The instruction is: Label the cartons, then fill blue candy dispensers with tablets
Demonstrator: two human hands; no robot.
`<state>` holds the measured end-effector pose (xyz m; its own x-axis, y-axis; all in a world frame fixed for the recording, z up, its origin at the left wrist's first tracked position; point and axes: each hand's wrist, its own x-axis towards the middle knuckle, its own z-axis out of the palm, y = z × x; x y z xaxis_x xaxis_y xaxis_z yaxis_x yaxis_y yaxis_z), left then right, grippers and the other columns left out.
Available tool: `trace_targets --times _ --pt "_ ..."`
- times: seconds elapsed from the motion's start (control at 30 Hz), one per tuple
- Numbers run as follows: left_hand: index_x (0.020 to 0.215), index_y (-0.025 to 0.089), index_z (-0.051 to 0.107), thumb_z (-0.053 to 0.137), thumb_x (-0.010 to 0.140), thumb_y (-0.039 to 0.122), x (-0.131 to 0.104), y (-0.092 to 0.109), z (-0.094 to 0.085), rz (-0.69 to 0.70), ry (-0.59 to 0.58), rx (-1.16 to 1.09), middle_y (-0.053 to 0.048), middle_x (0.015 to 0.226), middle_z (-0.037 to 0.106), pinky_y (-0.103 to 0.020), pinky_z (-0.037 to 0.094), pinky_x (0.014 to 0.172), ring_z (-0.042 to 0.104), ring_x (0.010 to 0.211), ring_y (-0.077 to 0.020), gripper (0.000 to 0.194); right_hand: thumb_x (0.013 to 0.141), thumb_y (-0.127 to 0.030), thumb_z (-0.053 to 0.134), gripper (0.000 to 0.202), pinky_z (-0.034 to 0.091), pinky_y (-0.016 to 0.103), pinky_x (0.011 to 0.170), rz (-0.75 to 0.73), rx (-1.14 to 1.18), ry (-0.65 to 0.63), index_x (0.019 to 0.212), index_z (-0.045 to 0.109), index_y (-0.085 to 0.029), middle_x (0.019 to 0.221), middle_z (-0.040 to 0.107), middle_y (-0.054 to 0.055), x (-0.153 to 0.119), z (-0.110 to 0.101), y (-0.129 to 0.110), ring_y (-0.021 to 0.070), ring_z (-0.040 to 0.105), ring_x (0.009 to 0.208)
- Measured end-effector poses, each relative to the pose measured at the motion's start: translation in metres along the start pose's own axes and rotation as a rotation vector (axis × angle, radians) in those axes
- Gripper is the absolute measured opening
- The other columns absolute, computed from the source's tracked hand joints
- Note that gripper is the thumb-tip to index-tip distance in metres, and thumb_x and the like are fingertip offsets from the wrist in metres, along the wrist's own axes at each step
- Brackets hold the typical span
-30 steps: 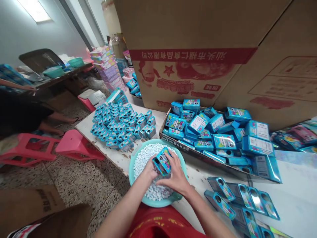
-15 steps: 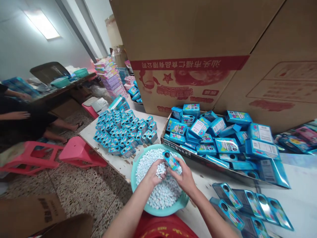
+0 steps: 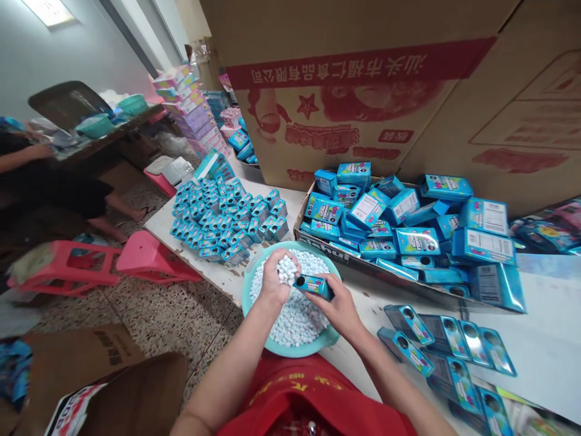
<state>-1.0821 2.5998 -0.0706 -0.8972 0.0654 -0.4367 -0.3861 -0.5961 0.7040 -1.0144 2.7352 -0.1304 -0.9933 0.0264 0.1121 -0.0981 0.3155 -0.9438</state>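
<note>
Cardboard cartons (image 3: 363, 91) wall off the back of a worn white tabletop (image 3: 218, 281) in a packing room with a speckled floor. At the near edge, both forearms reach forward over one teal basin (image 3: 290, 348) heaped with small white pellets (image 3: 295, 315). The left hand (image 3: 278, 280) is raised palm-up above the heap, its fingers cupped shut around a clump of pellets. The right hand (image 3: 338, 306) sits just beside it, fingers gripping one small blue box (image 3: 313, 284) by its right-hand end. The box lies nearly level above the basin, long axis running left to right, its dark open end pointing left toward the cupped pellets, close to touching them.

Left of the basin stands a packed cluster of dozens of small blue boxes (image 3: 227, 221), too many to count. Behind it, an open shallow tray (image 3: 318, 245) holds a jumble of bigger blue packs (image 3: 408, 224). Flattened blue sleeves (image 3: 449, 342), about seven, overlap at the right. Two pink stools (image 3: 113, 266) stand on the floor, and another person (image 3: 49, 188) sits at a far table.
</note>
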Motion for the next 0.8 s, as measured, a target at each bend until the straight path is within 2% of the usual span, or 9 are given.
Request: trace_targets --times 0.07,0.17,0.47,0.6,0.8 --pt "0.062 0.017 0.045 0.062 0.063 0.032 0.002 -0.005 -0.001 0.067 0.048 0.022 0.002 0.055 0.053 -0.021 0.041 0.047 0.053 0.048 -0.0102 0.023 0.074 -0.035 0.069 0.026 0.045 0.037 0.082 -0.035 -0.003 -0.002 0.095 0.06 -0.023 0.094 0.061 0.006 -0.001 0.004 -0.001 0.0239 0.057 0.092" --pt "0.067 0.016 0.05 0.064 0.064 0.036 0.005 -0.012 -0.005 0.082 0.09 0.049 0.002 0.058 0.057 -0.023 0.043 0.05 0.057 0.052 -0.0124 0.024 0.073 -0.032 0.07 0.026 0.045 0.038 0.082 -0.063 -0.016 -0.014 0.096 0.06 -0.024 0.095 0.06 0.005 0.0 0.005 -0.002 0.024 0.057 0.092" --pt "0.062 0.016 0.05 0.066 0.068 0.033 0.001 -0.015 -0.006 0.137 0.042 0.103 0.002 0.059 0.055 -0.024 0.043 0.05 0.054 0.049 -0.011 0.024 0.074 -0.029 0.069 0.027 0.046 0.037 0.08 -0.044 -0.046 -0.028 0.098 0.06 -0.024 0.094 0.062 0.005 -0.001 0.003 -0.008 0.0235 0.058 0.091" --pt "0.06 0.015 0.052 0.067 0.068 0.034 0.002 -0.017 -0.009 0.177 0.041 0.136 0.001 0.06 0.055 -0.023 0.042 0.048 0.054 0.049 -0.0108 0.025 0.072 -0.033 0.07 0.026 0.046 0.036 0.079 -0.017 -0.026 -0.015 0.095 0.061 -0.024 0.092 0.063 0.004 -0.001 0.004 -0.01 0.0237 0.059 0.089" --pt "0.068 0.016 0.055 0.068 0.068 0.033 0.0 -0.019 -0.01 0.136 0.074 0.177 0.002 0.06 0.057 -0.023 0.043 0.047 0.055 0.048 -0.0106 0.022 0.07 -0.032 0.072 0.027 0.045 0.036 0.08 0.019 -0.012 0.004 0.093 0.061 -0.023 0.092 0.065 0.004 0.0 0.005 -0.013 0.0236 0.06 0.089"
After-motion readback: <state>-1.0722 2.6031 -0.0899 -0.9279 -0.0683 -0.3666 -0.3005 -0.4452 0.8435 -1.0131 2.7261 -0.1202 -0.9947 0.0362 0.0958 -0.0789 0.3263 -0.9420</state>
